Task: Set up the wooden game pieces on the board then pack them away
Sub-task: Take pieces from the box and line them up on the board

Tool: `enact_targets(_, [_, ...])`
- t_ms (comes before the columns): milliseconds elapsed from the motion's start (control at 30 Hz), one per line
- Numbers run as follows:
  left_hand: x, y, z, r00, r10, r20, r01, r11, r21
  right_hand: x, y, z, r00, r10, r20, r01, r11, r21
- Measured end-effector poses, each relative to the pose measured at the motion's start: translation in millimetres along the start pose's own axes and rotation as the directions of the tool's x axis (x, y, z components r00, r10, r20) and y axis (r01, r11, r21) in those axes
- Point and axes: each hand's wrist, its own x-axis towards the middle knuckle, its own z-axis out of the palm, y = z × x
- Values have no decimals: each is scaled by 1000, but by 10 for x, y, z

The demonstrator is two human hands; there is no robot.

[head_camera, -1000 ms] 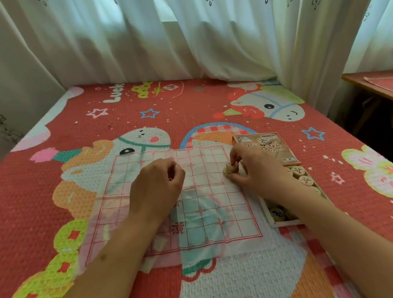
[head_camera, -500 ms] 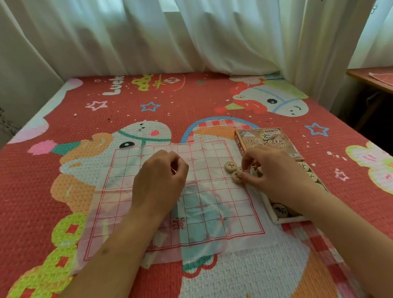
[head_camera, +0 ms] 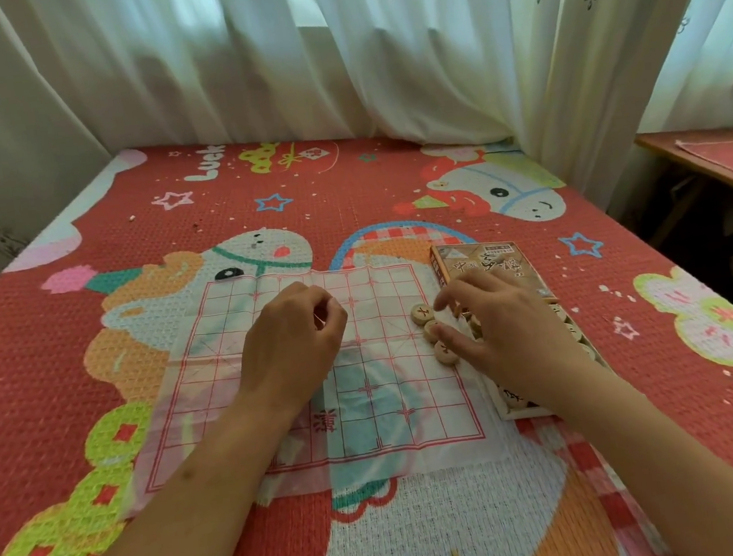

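On the board's [head_camera: 369, 396] right edge: three round wooden pieces [head_camera: 422, 313] in a short row, touching or nearly so, faces up. Right hand [head_camera: 505, 330] hovers over them, thumb [head_camera: 452, 342] and forefinger spread apart; thumb tip touches the nearest piece, forefinger tip sits just beside the farthest. Middle piece partly hidden. Left hand [head_camera: 292, 345] rests at the board's centre, fingers curled toward the palm; cannot tell whether anything is inside. Just right of the board: open tray [head_camera: 526, 414] with more pieces, printed box lid [head_camera: 487, 268] beyond it. Board lies flat on a red cartoon mat [head_camera: 344, 179].
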Motion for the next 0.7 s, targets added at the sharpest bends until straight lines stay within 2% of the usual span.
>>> enact_targets(100, [0, -2, 5, 1000, 10, 11, -10, 1000, 1, 66, -8, 57, 984, -45, 175, 58, 996, -68])
enact_targets(200, [3, -2, -2, 1000, 11, 10, -11, 1000, -7, 100, 57, 109, 944, -29, 330, 53, 996, -66])
enact_targets(400, [5, -2, 5, 1000, 15, 21, -14, 1000, -22, 107, 147, 98, 926, -3, 377, 12, 1000, -22])
enact_targets(700, [-2, 12, -7, 999, 17, 32, -16, 1000, -26, 110, 139, 119, 949, 41, 312, -48, 999, 13])
